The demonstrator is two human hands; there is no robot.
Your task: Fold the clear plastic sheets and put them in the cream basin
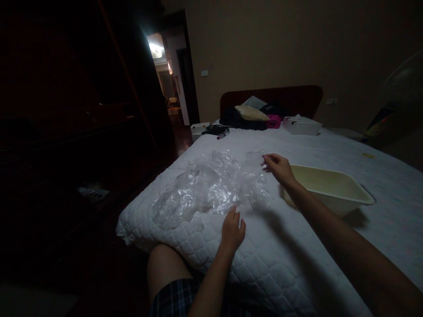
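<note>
Two bare hands at one heap of clear plastic [211, 182], center of the frame, on a white bed [280, 259].
One cream basin [333, 182] stands right of center, partly hidden behind the right forearm; at upper center lie one pale pillow [253, 113], one pink cloth [273, 121] and, to their right, one white box [302, 127], before one dark headboard [297, 97]. Sheets within the heap cannot be counted. The right hand [276, 166], arm stretched from the lower right, pinches the heap's upper-right edge between thumb and fingertips; the left hand [233, 229], below the heap, has loosely bent, parted fingers, its hold indeterminable.
</note>
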